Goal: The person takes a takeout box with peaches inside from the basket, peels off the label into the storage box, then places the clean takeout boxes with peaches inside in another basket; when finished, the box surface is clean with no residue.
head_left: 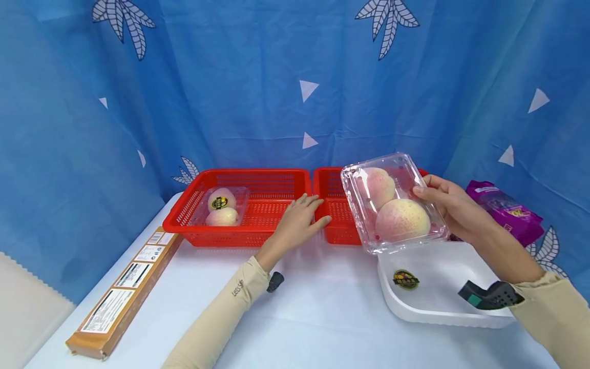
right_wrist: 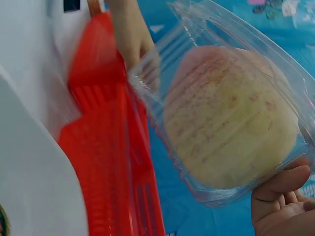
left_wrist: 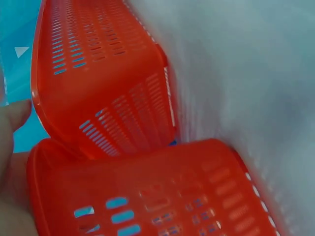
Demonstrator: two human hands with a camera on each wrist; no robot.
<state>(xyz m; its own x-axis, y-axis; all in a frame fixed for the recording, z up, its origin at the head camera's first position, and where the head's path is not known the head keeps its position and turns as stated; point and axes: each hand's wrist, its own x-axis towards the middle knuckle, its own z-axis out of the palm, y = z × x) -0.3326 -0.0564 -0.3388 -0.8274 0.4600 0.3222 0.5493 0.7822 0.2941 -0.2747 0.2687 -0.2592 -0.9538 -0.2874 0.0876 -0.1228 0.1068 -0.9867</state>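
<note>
My right hand (head_left: pixel 454 207) pinches one side of a clear plastic clamshell (head_left: pixel 405 169), thumb on its face. It is held up tilted, in front of the right red basket (head_left: pixel 340 237) and over the back edge of a white tub (head_left: pixel 454 277). Two pink and yellow peaches (head_left: pixel 402 220) are inside; one peach (right_wrist: pixel 231 118) fills much of the right wrist view. My left hand (head_left: pixel 297 220) reaches over the adjoining ends of the two baskets, fingers extended and thumb out to the side. In the left wrist view its fingertips are right at the basket rims.
In the left red basket (head_left: pixel 253 238) sits another clear pack of peaches (head_left: pixel 222 218) with a dark sticker. A long brown box (head_left: pixel 124 292) lies at the table's left. A purple bag (head_left: pixel 504 210) stands behind the tub. Blue curtain (head_left: pixel 258 102) hangs behind.
</note>
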